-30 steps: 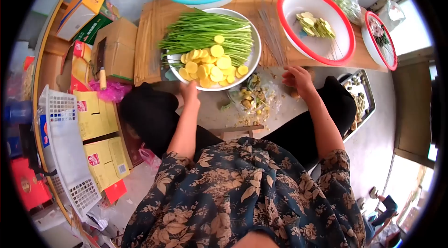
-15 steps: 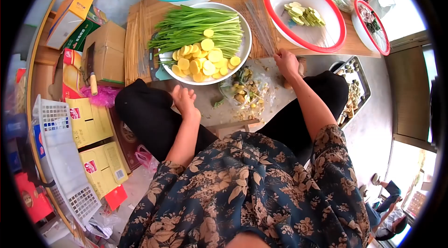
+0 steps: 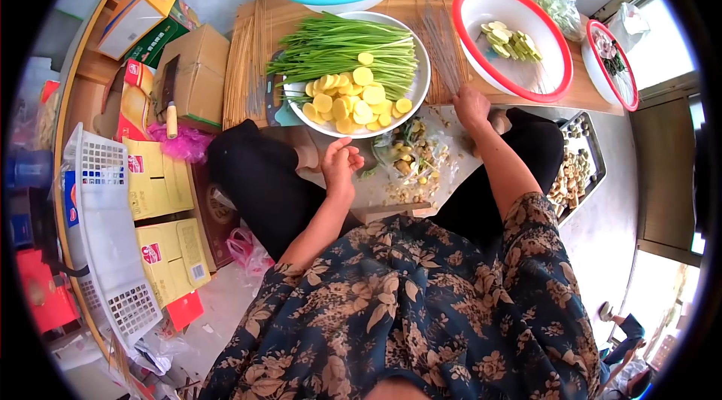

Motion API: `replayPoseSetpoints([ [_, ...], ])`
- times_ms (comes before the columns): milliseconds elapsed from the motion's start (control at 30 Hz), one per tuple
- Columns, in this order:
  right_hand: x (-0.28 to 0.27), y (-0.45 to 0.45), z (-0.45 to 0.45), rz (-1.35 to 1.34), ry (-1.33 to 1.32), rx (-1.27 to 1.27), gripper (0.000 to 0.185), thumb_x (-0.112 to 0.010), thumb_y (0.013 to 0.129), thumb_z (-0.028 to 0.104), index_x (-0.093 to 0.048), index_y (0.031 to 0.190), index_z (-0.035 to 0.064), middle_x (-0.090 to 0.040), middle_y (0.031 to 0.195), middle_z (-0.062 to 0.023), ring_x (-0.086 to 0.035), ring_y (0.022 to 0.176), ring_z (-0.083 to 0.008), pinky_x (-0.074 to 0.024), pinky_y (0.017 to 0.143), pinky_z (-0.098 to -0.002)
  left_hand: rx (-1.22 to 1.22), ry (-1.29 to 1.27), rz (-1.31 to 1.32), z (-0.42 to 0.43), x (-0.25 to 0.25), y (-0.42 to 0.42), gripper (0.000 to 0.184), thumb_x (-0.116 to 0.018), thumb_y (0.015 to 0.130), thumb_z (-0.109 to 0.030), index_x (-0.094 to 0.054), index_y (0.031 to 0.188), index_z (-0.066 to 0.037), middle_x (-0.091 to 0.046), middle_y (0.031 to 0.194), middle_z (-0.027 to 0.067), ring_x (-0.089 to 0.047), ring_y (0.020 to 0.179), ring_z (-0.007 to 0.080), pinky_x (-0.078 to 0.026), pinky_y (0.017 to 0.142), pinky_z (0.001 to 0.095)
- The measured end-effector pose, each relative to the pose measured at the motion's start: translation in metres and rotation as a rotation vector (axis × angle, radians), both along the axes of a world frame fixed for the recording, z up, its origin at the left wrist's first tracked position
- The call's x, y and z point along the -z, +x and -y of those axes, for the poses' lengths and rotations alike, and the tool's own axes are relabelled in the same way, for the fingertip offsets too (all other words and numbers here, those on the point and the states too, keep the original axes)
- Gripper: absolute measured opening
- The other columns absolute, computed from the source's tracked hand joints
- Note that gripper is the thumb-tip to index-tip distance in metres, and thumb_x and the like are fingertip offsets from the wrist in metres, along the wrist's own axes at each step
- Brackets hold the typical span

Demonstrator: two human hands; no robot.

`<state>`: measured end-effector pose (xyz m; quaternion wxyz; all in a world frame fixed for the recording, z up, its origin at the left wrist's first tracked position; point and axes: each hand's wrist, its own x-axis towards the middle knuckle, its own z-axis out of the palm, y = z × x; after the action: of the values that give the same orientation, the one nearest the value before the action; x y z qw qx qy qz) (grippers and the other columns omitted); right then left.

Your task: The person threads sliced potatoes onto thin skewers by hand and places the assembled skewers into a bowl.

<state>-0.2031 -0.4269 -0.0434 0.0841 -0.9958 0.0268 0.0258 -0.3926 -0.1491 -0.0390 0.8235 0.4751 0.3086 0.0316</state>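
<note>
My left hand [image 3: 340,167] is held above my lap, palm up with its fingers loosely spread and nothing in it. It is just below the white plate [image 3: 423,73], which holds long green stalks [image 3: 346,46] and yellow round slices [image 3: 353,103]. My right hand [image 3: 471,106] is at the front edge of the wooden table, its fingers closed at the lower ends of several thin metal skewers [image 3: 441,46]. Right of the skewers, a red-rimmed bowl [image 3: 556,84] holds pale green slices [image 3: 511,42].
A blue-rimmed basin [image 3: 342,5] stands behind the plate. Wooden sticks [image 3: 242,73] lie at the left. Scraps in a bag [image 3: 414,159] are on the floor, a tray [image 3: 599,170] at the right. A knife [image 3: 171,99] leans by a carton. A person [image 3: 624,347] is at lower right.
My right hand has reached the skewer ends and its fingers have closed there. My left hand has moved away from the plate's edge, down toward my lap, and opened.
</note>
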Motion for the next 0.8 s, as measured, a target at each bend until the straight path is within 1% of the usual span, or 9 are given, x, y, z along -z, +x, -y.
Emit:
replayPoseSetpoints([
  [300, -0.013, 0.001, 0.006, -0.008, 0.162, -0.034, 0.026, -0.055, 0.079, 0.025, -0.065, 0.089, 0.0031, -0.066, 0.087, -0.02, -0.063, 0.086, -0.0379, -0.0497, 0.076, -0.0466, 0.06, 0.045, 0.031, 0.002, 0.004, -0.004, 0.021, -0.044, 0.092, -0.008, -0.056, 0.108, -0.004, -0.059, 0.084, 0.0039, -0.058, 0.068, 0.0127, -0.05, 0.065, 0.0264],
  [400, -0.018, -0.001, 0.012, -0.025, 0.377, -0.001, 0.021, -0.056, 0.078, 0.021, -0.064, 0.082, 0.002, -0.067, 0.078, -0.0167, -0.066, 0.072, -0.0307, -0.0515, 0.065, -0.0408, 0.077, 0.084, 0.036, 0.002, 0.007, -0.004, 0.02, -0.044, 0.092, -0.008, -0.057, 0.107, -0.005, -0.06, 0.083, 0.0036, -0.058, 0.066, 0.0122, -0.05, 0.063, 0.0259],
  [467, -0.028, -0.003, 0.015, -0.2, 0.823, 0.047, 0.017, -0.057, 0.078, 0.016, -0.063, 0.078, 0.0008, -0.065, 0.069, -0.0116, -0.063, 0.057, -0.0191, -0.0487, 0.051, -0.0324, 0.088, 0.106, 0.033, 0.003, 0.009, -0.001, 0.019, -0.045, 0.093, -0.009, -0.058, 0.106, -0.006, -0.06, 0.081, 0.0029, -0.057, 0.064, 0.0116, -0.049, 0.061, 0.0252],
  [500, -0.026, -0.004, 0.015, -0.2, 1.001, 0.084, 0.013, -0.057, 0.079, 0.012, -0.061, 0.074, 0.001, -0.061, 0.064, -0.0073, -0.055, 0.046, -0.0115, -0.0414, 0.041, -0.0268, 0.106, 0.117, 0.039, 0.005, 0.004, 0.0, 0.019, -0.045, 0.093, -0.009, -0.058, 0.106, -0.005, -0.06, 0.081, 0.0027, -0.057, 0.064, 0.0113, -0.049, 0.061, 0.025],
  [533, -0.026, -0.004, 0.016, -0.19, 1.002, 0.082, 0.013, -0.057, 0.079, 0.012, -0.061, 0.074, 0.001, -0.061, 0.064, -0.0073, -0.055, 0.046, -0.0115, -0.0414, 0.041, -0.0268, 0.121, 0.129, 0.044, 0.006, -0.001, 0.002, 0.019, -0.045, 0.093, -0.009, -0.058, 0.106, -0.005, -0.06, 0.08, 0.0025, -0.057, 0.064, 0.011, -0.049, 0.061, 0.0249],
  [600, -0.03, -0.007, 0.017, -0.277, 1.34, 0.151, 0.014, -0.056, 0.081, 0.012, -0.059, 0.071, 0.0019, -0.058, 0.061, -0.0065, -0.051, 0.043, -0.0126, -0.0381, 0.039, -0.0272, 0.162, 0.171, 0.101, 0.008, -0.006, 0.003, 0.019, -0.045, 0.093, -0.01, -0.058, 0.106, -0.005, -0.06, 0.08, 0.0025, -0.057, 0.064, 0.0106, -0.049, 0.061, 0.0247],
  [667, -0.053, -0.021, 0.012, -0.301, 1.4, 0.186, 0.013, -0.057, 0.083, 0.012, -0.056, 0.073, 0.0037, -0.054, 0.06, -0.0053, -0.049, 0.044, -0.0129, -0.0379, 0.041, -0.0263, 0.211, 0.211, 0.154, 0.012, -0.012, 0.008, 0.019, -0.045, 0.094, -0.01, -0.058, 0.105, -0.005, -0.06, 0.08, 0.0024, -0.057, 0.063, 0.0102, -0.049, 0.06, 0.0245],
  [733, -0.073, -0.044, 0.006, -0.348, 1.641, 0.252, 0.012, -0.058, 0.084, 0.012, -0.055, 0.075, 0.0046, -0.054, 0.061, -0.0047, -0.05, 0.048, -0.0133, -0.0397, 0.044, -0.0258, 0.261, 0.205, 0.166, 0.018, -0.022, 0.01, 0.02, -0.044, 0.095, -0.013, -0.059, 0.105, -0.004, -0.06, 0.08, 0.003, -0.056, 0.063, 0.0097, -0.048, 0.061, 0.0244],
  [800, -0.083, -0.077, 0.001, -0.349, 1.703, 0.157, 0.012, -0.058, 0.085, 0.015, -0.054, 0.076, 0.0068, -0.055, 0.064, -0.0046, -0.049, 0.049, -0.0137, -0.0391, 0.047, -0.0244, 0.28, 0.192, 0.161, 0.027, -0.036, 0.016, 0.024, -0.044, 0.097, -0.02, -0.057, 0.108, -0.004, -0.063, 0.085, 0.0058, -0.056, 0.063, 0.0094, -0.047, 0.059, 0.0235],
])
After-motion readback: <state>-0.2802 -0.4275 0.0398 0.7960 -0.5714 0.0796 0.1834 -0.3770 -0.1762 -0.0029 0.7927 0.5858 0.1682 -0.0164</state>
